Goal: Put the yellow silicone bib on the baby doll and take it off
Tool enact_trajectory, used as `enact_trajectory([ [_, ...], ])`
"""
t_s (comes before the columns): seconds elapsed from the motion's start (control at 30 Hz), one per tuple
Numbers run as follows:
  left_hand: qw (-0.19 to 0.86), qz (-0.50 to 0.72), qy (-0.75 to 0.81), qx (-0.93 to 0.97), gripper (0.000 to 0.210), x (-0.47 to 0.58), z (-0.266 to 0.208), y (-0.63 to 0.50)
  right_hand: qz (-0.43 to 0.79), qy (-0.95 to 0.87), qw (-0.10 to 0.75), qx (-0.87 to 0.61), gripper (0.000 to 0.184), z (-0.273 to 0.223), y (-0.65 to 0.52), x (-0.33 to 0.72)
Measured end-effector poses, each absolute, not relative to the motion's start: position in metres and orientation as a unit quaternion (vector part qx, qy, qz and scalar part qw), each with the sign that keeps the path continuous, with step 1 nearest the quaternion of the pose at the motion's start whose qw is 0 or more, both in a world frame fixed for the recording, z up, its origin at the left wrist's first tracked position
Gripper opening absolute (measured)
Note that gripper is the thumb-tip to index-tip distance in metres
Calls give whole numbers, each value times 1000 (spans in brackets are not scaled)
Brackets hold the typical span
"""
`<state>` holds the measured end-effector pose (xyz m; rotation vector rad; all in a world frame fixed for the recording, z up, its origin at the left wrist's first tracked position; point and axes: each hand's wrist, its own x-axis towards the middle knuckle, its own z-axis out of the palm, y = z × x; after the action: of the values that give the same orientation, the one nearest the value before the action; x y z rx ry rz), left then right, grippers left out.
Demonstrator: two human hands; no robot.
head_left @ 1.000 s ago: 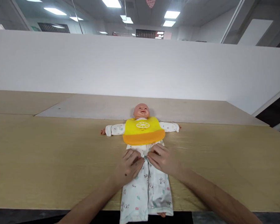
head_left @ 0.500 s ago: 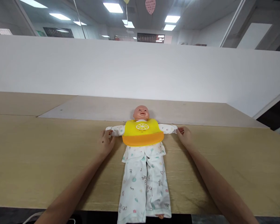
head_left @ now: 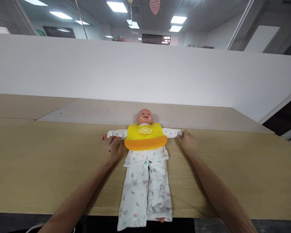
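Laid face-up on the wooden table [head_left: 63, 168] — a doll [head_left: 145, 117] in patterned pajamas [head_left: 134, 191] and yellow bib [head_left: 145, 137], trouser ends [head_left: 132, 225] past the near edge. With the left hand [head_left: 112, 149] loosely curled at one sleeve [head_left: 119, 133], the right hand [head_left: 188, 142] bunched tighter at the other sleeve [head_left: 170, 132] — impossible to tell whether gripping cloth.

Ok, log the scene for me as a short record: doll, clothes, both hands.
doll: face up on table, arms spread
bib: yellow and orange, over chest
top: white, patterned, partly under bib
trousers: white, patterned, ends past table's near edge
left hand: at one sleeve, grip unclear
right hand: at other cuff, grip unclear
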<state>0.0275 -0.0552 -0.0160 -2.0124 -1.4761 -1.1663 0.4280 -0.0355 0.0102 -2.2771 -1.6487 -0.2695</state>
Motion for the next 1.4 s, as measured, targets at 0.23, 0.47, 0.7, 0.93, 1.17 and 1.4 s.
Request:
enact_trajectory([
  [0.23,178,-394,-533,-727,20,22,-17,-56,-118,-625,122,-762,29,20,-35,422],
  [0.47,140,-419,-545,-713,20,15,-16,-54,-50,-578,121,-805,29,21,-29,422],
  [0.7,114,-433,-555,-701,18,12,-15,-53,-47,-546,127,-827,29,23,-24,417],
  [0.93,103,-425,-563,-701,17,11,-16,-54,-18,-533,131,-835,34,28,-15,418],
  [1.17,102,-424,-576,-691,17,15,-11,-58,-17,-568,97,-817,34,38,-18,419],
  [1.4,121,-414,-580,-691,15,15,-12,-59,-60,-573,90,-812,30,33,-16,408],
])
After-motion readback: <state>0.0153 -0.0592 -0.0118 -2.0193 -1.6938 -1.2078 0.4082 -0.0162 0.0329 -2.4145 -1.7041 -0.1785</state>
